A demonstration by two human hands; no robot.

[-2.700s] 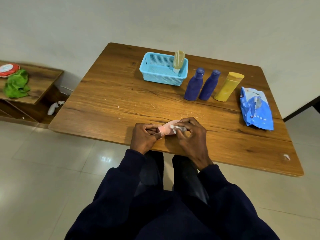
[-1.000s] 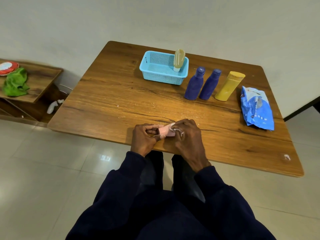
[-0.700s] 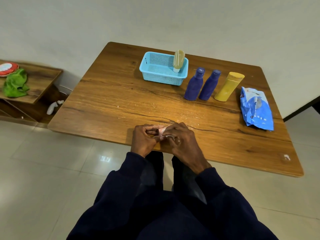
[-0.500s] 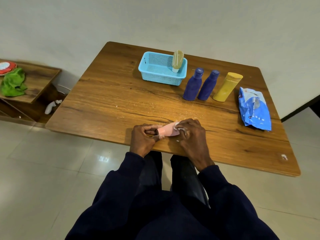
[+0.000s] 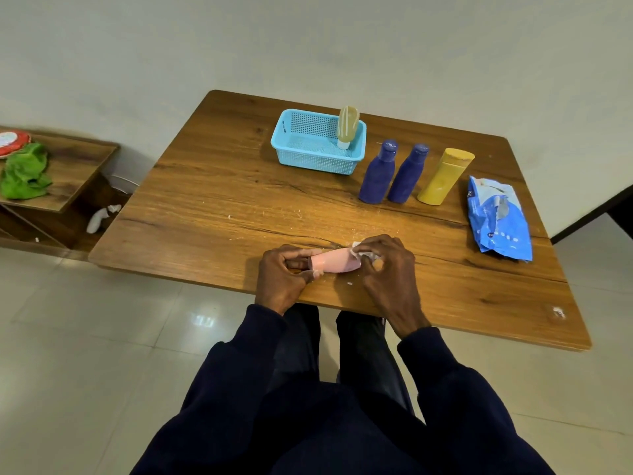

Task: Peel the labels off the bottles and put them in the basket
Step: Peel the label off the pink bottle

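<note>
Head view: pink bottle [image 5: 334, 262] held sideways at the counter's [image 5: 212, 200] near edge; left hand [image 5: 279, 279] grip curled round its cap end, right hand [image 5: 390, 272] grip pinching a white label [image 5: 363, 252] scrap at the other end. Far side: blue basket [image 5: 308, 159], beige tube [image 5: 347, 126] cap-down inside.

Plain room, most likely in a home.

A bare pale wall [image 5: 308, 36] meets a glossy tiled floor [image 5: 85, 354], with a dark skirting strip [image 5: 582, 224] at the right. A wood-grain counter [image 5: 222, 200] near the wall carries everyday household goods: a blue plastic basket [image 5: 308, 159], plastic bottles [image 5: 376, 176] and a crumpled blue pouch [image 5: 496, 221]. To the left, a low wooden shelf [image 5: 75, 166] holds a green cloth [image 5: 24, 173] and a red disc [image 5: 12, 142].
</note>
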